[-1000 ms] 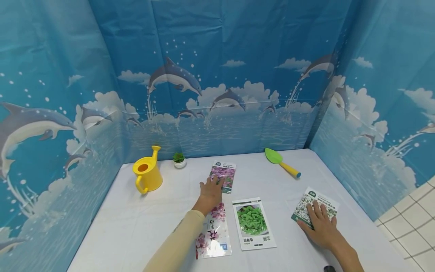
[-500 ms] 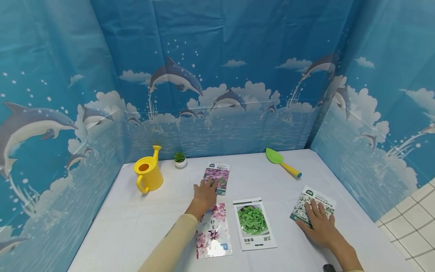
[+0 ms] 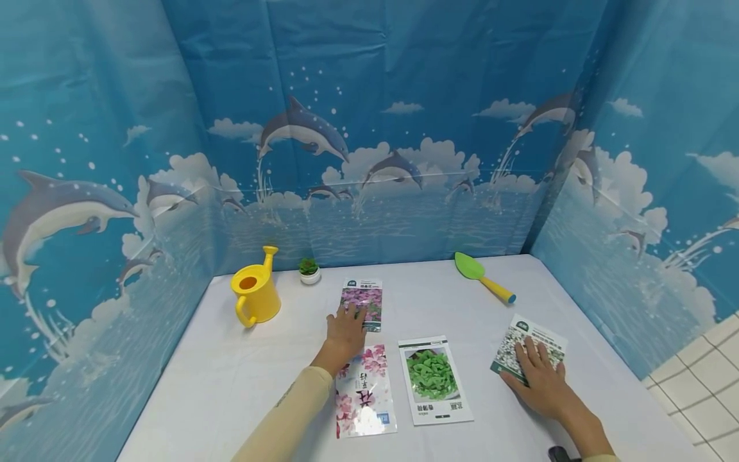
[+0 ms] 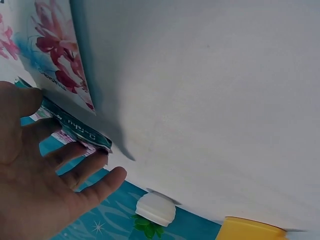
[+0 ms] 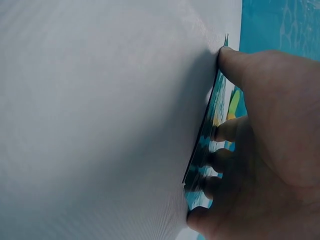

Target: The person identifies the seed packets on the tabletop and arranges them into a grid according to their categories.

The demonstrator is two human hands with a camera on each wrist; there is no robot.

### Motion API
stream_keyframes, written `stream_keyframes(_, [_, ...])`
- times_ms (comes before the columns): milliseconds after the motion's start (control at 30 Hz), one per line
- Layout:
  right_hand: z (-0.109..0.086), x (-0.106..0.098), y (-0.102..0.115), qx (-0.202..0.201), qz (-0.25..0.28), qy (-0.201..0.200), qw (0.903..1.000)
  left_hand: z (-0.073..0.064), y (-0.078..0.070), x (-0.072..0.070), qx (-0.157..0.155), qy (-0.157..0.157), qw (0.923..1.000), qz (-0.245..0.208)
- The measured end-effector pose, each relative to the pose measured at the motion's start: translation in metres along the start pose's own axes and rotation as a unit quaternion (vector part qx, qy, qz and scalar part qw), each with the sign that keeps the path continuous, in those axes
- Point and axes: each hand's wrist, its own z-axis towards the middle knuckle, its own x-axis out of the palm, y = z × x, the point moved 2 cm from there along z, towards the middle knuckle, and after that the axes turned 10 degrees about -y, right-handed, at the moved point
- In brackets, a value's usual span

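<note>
Left hand (image 3: 344, 333) flat, fingers straight, pressing purple-flower seed packet (image 3: 362, 303) mid-desk (image 3: 202, 385), right hand (image 3: 539, 378) flat on white-speckled seed packet (image 3: 529, 343) near the desk's right edge, both packets lying flat

A staged recording booth is suggested rather than a lived-in room: a white-covered table (image 3: 190, 385) is enclosed on three sides by blue dolphin-printed plastic sheeting (image 3: 404, 128). Toy-like gardening props, a yellow watering can (image 3: 256, 296) and a green trowel (image 3: 482, 276), are laid out, and tiled floor (image 3: 701, 378) is seen at right.
</note>
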Motion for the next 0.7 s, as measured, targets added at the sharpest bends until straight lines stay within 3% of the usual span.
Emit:
stream_keyframes(333, [0.006,0.007,0.003,0.001,-0.009,0.001,1.0,-0.003,0.0,0.002,0.003,-0.028,0.9994,0.022])
stream_keyframes(700, [0.011,0.008,0.015,-0.016,-0.021,-0.005,0.9996,-0.008,-0.003,0.001,-0.001,-0.036,0.9983,0.046])
